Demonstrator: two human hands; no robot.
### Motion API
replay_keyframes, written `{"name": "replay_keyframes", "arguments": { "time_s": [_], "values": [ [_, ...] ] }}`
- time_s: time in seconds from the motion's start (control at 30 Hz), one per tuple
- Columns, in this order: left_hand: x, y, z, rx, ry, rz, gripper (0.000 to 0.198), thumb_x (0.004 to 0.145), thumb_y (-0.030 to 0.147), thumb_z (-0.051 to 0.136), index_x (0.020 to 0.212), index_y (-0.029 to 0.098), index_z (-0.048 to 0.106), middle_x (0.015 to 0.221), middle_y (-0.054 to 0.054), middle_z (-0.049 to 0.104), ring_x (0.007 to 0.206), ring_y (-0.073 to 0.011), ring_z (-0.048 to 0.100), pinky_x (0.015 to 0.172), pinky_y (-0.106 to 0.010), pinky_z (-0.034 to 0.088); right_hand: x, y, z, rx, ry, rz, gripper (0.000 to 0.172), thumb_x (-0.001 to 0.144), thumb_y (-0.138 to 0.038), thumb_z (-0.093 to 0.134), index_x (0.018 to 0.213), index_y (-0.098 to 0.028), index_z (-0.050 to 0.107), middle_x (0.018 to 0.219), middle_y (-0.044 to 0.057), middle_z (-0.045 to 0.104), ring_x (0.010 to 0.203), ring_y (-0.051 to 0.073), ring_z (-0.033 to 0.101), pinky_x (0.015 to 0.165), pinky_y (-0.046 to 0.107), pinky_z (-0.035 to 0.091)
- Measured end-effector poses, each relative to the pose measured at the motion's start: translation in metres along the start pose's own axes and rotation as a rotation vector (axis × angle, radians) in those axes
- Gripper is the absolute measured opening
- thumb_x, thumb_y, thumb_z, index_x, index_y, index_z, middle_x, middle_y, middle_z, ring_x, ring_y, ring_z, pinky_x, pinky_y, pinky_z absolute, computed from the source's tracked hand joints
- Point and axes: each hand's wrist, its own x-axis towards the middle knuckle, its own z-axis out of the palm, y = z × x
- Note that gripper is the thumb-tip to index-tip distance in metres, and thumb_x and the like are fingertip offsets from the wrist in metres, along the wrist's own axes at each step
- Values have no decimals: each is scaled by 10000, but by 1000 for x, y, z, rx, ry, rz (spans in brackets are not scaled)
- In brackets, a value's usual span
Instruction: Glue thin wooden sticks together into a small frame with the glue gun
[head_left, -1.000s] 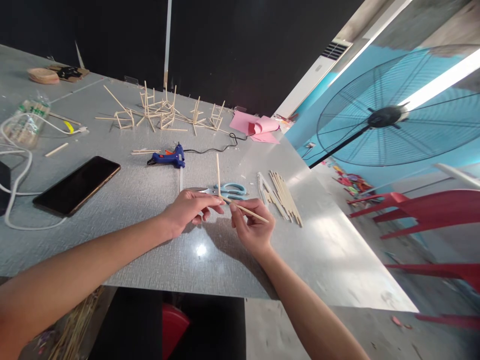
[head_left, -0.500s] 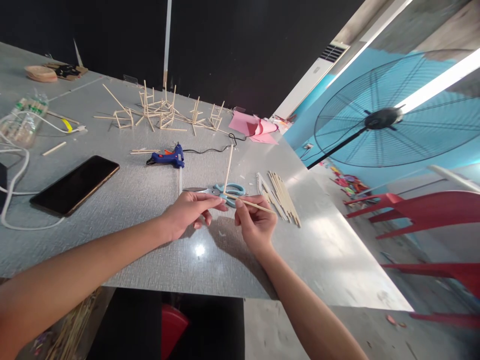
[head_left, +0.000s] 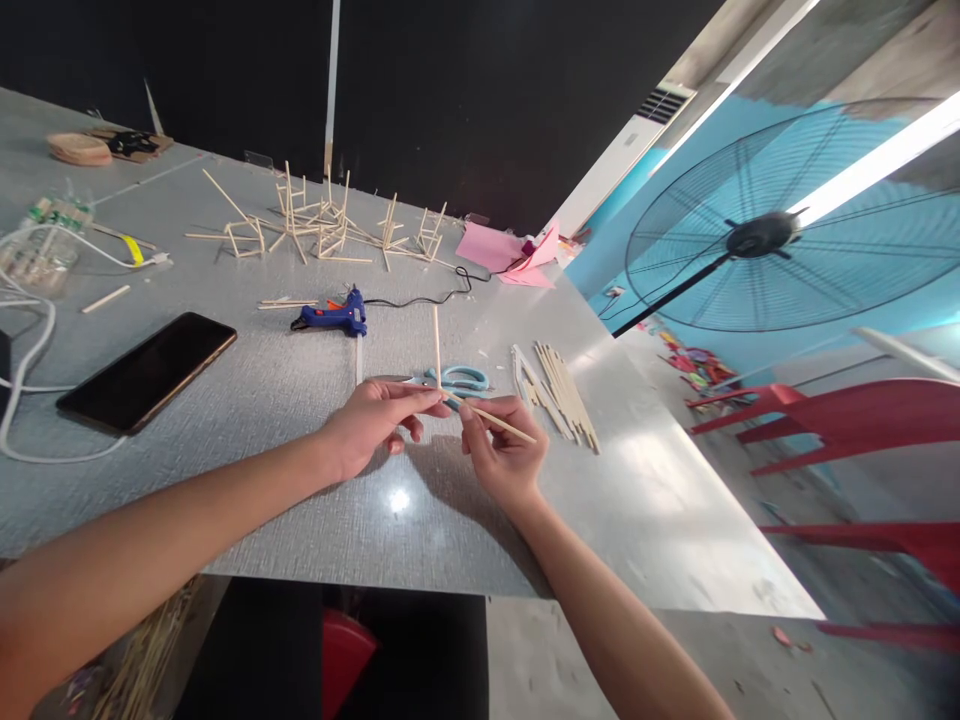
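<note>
Over the table, my left hand (head_left: 386,418) is closed in a pinch at the corner where two thin wooden sticks meet. From that corner one wooden stick (head_left: 436,345) stands up, almost vertical. The other stick (head_left: 511,427) slants down to the right, and my right hand (head_left: 506,450) is pinched around it. Whether the sticks are joined is hidden by my fingertips. Just behind my hands lie scissors with light blue handles (head_left: 465,376), partly covered by my left fingers. A blue glue gun (head_left: 334,315) rests farther back on the left.
Loose wooden sticks (head_left: 570,398) lie right of my hands. Several stick frames (head_left: 322,225) stand at the back, near pink paper (head_left: 487,245). A phone (head_left: 150,370) and white cable (head_left: 52,320) are at left. A large fan (head_left: 761,235) and red chairs (head_left: 862,410) are beyond the table.
The upright stick has swung left at its top, from leaning right to nearly vertical. My right hand has shifted slightly left with its stick. A pink paper edge has lifted.
</note>
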Motion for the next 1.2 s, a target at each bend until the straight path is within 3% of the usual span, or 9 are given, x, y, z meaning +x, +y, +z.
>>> {"name": "replay_keyframes", "arguments": {
  "time_s": [0.47,0.8,0.9,1.0,1.1,1.13,1.2],
  "values": [
    [1,-2,-2,26,9,18,225,812,374,847,926,182,826,1015,-108,755,582,-62,509,414,-192,258,-3,1,-2,-38,-21,-11,115,960,-309,728,970,-228,647,692,-11,722,433,108,592,421,251,461],
    [-10,-1,4,174,-170,-30,237,829,402,826,867,168,809,961,-86,758,601,-80,567,389,-179,313,-1,1,0,-48,13,12,154,967,-353,730,954,-219,656,678,-15,711,445,101,581,455,251,465],
    [-10,-1,4,232,-199,6,260,823,418,838,812,162,788,858,-74,754,544,-73,549,383,-183,321,0,-1,0,-65,22,37,174,965,-380,725,932,-224,656,686,-7,717,456,110,582,468,262,476],
    [-6,1,1,253,-156,41,301,915,439,728,986,155,800,788,-84,757,487,-88,546,382,-209,336,1,1,-1,-85,38,85,192,964,-401,727,930,-222,668,607,-33,654,452,112,546,471,260,449],
    [0,8,-5,241,-46,123,390,958,421,649,1235,164,744,925,-108,790,584,-129,624,421,-233,400,5,6,-2,-56,63,120,243,979,-424,710,893,-203,657,644,-26,639,465,99,535,470,247,426],
    [3,11,-8,262,6,164,376,934,426,686,1195,166,756,914,-102,787,591,-127,617,436,-235,404,7,8,-2,-33,74,123,261,988,-433,698,883,-201,643,671,-24,637,475,94,539,469,241,423],
    [9,18,-16,328,148,263,317,855,482,787,854,166,769,695,-56,714,505,-97,522,445,-236,362,13,11,-3,22,106,121,288,1005,-458,669,883,-204,606,686,-35,610,478,86,532,456,224,405]
  ]
}}
